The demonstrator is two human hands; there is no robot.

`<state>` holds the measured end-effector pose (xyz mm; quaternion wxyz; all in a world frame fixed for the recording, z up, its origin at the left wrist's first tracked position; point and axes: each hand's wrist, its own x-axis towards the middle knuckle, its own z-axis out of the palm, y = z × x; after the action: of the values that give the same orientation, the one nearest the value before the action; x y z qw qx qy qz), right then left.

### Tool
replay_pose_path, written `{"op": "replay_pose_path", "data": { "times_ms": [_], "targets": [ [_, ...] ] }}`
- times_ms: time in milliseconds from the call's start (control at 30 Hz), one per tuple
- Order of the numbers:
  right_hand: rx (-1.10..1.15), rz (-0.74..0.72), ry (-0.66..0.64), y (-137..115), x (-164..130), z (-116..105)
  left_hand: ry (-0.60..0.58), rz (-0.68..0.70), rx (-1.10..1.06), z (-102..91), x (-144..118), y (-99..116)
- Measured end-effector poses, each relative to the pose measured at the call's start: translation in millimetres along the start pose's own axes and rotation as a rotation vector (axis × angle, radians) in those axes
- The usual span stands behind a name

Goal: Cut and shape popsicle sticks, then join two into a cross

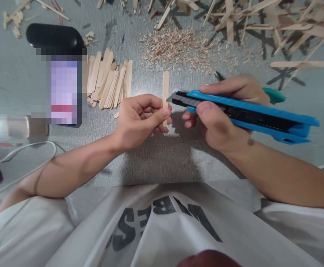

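Entry: trimming a craft stick with a utility knife.

Landmark: the upright craft stick (165, 89), held above the grey tabletop (156, 163).

Left hand (139, 118): closed on the lower part of the craft stick, thumb pressed across its front and fingers curled behind; the stick stands nearly vertical, its rounded top free. Forearm comes in from the lower left, wrist bent slightly inward.

Right hand (220, 118): wrapped round the blue utility knife (251, 115), thumb on the near edge, fingers curled beneath. The knife lies nearly level, its dark tip just right of the stick, about at mid-height, touching it or all but; contact cannot be told. Forearm comes in from the lower right.

Step in hand, as judged: the blade is being set to the stick's right edge, the cut not visibly begun. The next move seems to call for a firm hold by the left hand, fingers kept below the blade line, and a short controlled stroke away from the thumb.

Around the stick: a row of like sticks (109, 83) to its left; a heap of wood shavings (178, 48) above it; loose scattered sticks (275, 22) up and right; a green-handled tool (273, 95) behind the right hand; a black device (55, 39) far left.
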<state>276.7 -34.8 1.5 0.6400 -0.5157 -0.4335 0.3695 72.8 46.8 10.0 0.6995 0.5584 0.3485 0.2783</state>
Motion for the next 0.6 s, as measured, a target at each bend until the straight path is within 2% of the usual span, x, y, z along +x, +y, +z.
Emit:
{"op": "replay_pose_path", "data": {
  "times_ms": [200,367,533,600],
  "targets": [
    [0.057,0.033,0.029,1,0,8,-0.020,-0.014,-0.054,1.8,2,3],
    [0.027,-0.003,0.065,3,3,12,-0.022,-0.020,-0.012,4.6,-1,2],
    [0.028,-0.032,0.094,1,3,7,0.003,-0.041,0.002,2.5,-1,-1],
    [-0.007,0.020,0.045,0,0,1,0.001,-0.045,-0.001,1.5,-1,-1]
  ]
}}
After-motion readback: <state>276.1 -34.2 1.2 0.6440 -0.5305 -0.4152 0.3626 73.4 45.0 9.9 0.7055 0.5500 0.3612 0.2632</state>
